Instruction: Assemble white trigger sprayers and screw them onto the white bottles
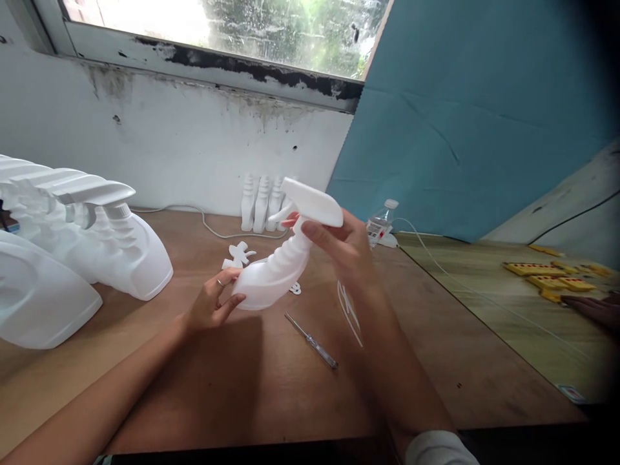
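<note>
A white spray bottle (274, 274) is held tilted above the brown table, its trigger head (314, 201) up and to the right. My left hand (216, 300), a ring on one finger, grips the base of the bottle. Around the neck just under the trigger head, my right hand (339, 245) is closed. Below the bottle lies a screwdriver (312, 341) with a clear handle. Loose white plastic trigger parts (238, 254) lie behind my left hand, and a small white piece (295, 288) is partly hidden by the bottle.
Several white spray bottles (140, 252) stand at the left. White ribbed parts (263, 203) lean against the wall. A clear bottle (380, 223) and white strips (349, 310) are on the right. On the neighbouring table, another person's hand (593, 310) is near yellow pieces (547, 274).
</note>
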{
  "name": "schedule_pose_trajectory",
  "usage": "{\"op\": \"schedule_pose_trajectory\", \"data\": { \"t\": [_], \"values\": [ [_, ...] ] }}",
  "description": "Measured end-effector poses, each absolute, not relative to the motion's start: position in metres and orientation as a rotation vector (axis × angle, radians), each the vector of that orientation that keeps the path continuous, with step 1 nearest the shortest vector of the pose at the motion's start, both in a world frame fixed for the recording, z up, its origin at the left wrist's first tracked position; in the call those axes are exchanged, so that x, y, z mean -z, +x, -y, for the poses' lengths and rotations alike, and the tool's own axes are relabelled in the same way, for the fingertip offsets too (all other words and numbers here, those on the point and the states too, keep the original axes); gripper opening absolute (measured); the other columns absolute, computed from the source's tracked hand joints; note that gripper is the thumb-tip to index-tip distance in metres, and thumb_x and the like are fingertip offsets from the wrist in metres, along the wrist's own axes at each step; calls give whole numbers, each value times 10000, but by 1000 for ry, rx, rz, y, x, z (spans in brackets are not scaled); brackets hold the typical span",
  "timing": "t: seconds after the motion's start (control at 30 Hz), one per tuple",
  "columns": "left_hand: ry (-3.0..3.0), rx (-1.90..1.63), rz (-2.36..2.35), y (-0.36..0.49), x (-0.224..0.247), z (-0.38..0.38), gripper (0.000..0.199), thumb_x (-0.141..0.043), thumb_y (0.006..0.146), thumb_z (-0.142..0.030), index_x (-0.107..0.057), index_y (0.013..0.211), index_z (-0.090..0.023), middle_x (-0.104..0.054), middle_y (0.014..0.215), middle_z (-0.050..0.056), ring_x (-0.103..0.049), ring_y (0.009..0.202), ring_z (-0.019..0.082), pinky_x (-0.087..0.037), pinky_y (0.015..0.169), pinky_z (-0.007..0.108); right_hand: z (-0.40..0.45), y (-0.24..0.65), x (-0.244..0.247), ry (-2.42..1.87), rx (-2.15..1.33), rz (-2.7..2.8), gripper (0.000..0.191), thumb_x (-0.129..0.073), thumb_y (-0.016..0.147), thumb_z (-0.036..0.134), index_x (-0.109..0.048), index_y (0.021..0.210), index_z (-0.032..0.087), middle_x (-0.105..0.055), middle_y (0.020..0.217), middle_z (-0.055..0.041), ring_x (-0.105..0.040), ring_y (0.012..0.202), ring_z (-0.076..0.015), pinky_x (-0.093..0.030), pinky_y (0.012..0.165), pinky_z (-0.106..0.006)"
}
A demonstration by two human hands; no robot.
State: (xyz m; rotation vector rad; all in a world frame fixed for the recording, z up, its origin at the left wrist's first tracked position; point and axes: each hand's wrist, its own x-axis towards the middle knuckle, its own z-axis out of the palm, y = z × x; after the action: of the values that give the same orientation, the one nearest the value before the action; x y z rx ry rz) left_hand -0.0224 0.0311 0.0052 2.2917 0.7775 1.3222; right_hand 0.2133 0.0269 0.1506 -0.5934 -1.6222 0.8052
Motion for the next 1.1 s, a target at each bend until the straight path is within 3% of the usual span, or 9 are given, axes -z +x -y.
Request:
{"op": "schedule_pose_trajectory", "data": {
  "t": [0.17, 0.33, 0.5, 0.63, 0.73, 0.9, 1.1],
  "values": [
    [2133, -1270, -680, -17, 2, -25, 290, -541, 881, -251, -492, 1158, -179, -555, 1125, 134, -542, 1062, 243, -496, 888, 372, -39, 190, -125, -449, -1109, 1467, 296, -590, 861, 442, -598, 1021, 193, -710, 923, -64, -709, 818, -208, -588, 688, -357],
    [2062, -1229, -683, -16, 9, -27, 277, -601, 824, -326, -501, 1039, -183, -549, 1151, 141, -542, 1066, 253, -523, 859, 374, -45, 180, -106, -427, -1141, 1371, 304, -585, 851, 444, -583, 982, 170, -704, 850, -71, -697, 728, -195, -558, 561, -298],
    [2164, -1132, -650, -15, 8, -30, 464, -629, 805, -357, -438, 1205, -220, -558, 1142, 126, -553, 1055, 250, -513, 901, 403, -40, 175, -101, -418, -1181, 1430, 281, -631, 824, 430, -594, 898, 161, -697, 813, -68, -677, 653, -184, -543, 547, -299],
    [1992, -1464, -536, -8, -27, -31, 418, -551, 874, -435, -455, 1222, -225, -513, 1180, 129, -546, 1073, 244, -502, 916, 402, -34, 169, -102, -386, -1167, 1449, 298, -690, 788, 408, -563, 914, 170, -692, 846, -63, -660, 642, -170, -560, 602, -321],
    [1833, -1716, -541, -3, -74, -31, 422, -546, 883, -474, -475, 1233, -249, -552, 1086, 81, -581, 981, 193, -527, 851, 337, -33, 165, -103, -355, -1205, 1461, 309, -698, 787, 390, -548, 956, 179, -677, 836, -47, -660, 684, -172, -578, 654, -343],
    [2045, -1469, -762, -4, -146, -26, 289, -665, 830, -378, -654, 1046, -187, -634, 820, 20, -621, 673, 119, -546, 626, 244, -37, 167, -102, -349, -1246, 1496, 306, -673, 817, 385, -544, 1004, 180, -664, 810, -34, -653, 691, -163, -565, 635, -321],
    [2155, -1345, -913, -6, -167, -22, 221, -710, 785, -346, -718, 934, -184, -670, 751, 2, -638, 623, 114, -528, 538, 213, -42, 174, -97, -330, -1311, 1597, 303, -648, 821, 426, -595, 937, 151, -676, 903, -82, -652, 756, -181, -565, 680, -346]
  ]
}}
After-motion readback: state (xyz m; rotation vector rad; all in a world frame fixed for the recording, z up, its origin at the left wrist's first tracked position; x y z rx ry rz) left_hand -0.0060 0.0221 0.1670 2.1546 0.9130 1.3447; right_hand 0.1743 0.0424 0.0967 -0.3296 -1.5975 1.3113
